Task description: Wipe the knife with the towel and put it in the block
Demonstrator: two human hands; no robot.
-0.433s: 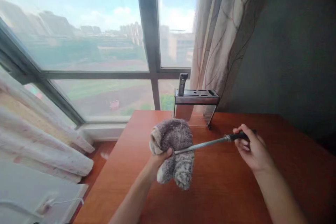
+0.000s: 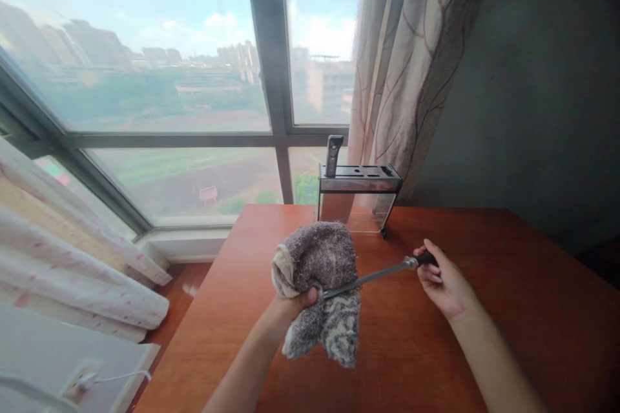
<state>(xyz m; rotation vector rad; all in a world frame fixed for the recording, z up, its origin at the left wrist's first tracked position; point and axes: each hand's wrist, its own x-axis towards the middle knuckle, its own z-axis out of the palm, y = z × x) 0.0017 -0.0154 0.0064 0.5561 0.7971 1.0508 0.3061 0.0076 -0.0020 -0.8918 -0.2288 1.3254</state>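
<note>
Large glass windows in grey metal frames (image 2: 169,103) fill the upper left and upper middle of the frame, with hazy buildings, greenery and a blue, lightly clouded sky outside. A pale curtain with pinkish marks (image 2: 72,271) hangs at the left edge, above a white wall socket (image 2: 80,384) with a cable plugged in at the lower left. A grey-beige curtain with branch-like lines (image 2: 402,64) hangs right of the upper centre, beside a dark grey wall (image 2: 523,90).

A reddish-brown wooden table (image 2: 436,361) spreads across the lower middle and lower right. Near its far edge, right of centre, stands a clear-sided knife holder with a dark slotted top (image 2: 361,173); a grey upright handle (image 2: 333,156) rises from its left end.

Below the centre of the frame, the left hand (image 2: 293,306) holds up a fluffy grey cloth with pale edges (image 2: 327,255) over the table. Its thumb presses on the cloth; how the other fingers lie behind it I cannot tell. Further right, the right hand (image 2: 445,287) pinches the black handle (image 2: 426,259) of a slim grey metal rod (image 2: 372,276) between thumb and curled fingers. The rod slants down leftward, its far end against the cloth, just beside the left thumb
</note>
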